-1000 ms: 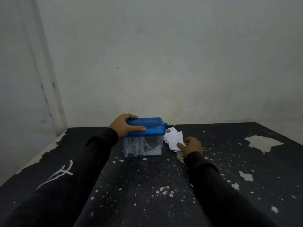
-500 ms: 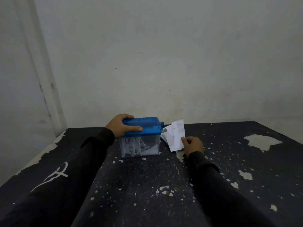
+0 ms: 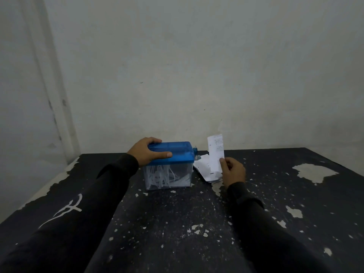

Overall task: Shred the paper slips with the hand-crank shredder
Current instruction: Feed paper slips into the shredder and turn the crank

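Left hand (image 3: 146, 152): clasps the blue plastic lid of the small hand-crank shredder (image 3: 170, 153), thumb along the front edge, likely to steady it for feeding.
Right hand (image 3: 233, 171): grip pinching one white printed paper slip (image 3: 216, 152) upright, just right of the shredder, seemingly ready for the slot.
Clear bin (image 3: 167, 176): holds white curled shreds.
Remaining slips (image 3: 204, 167): loose pile on the black chipped worktop (image 3: 177, 223), beside the shredder.
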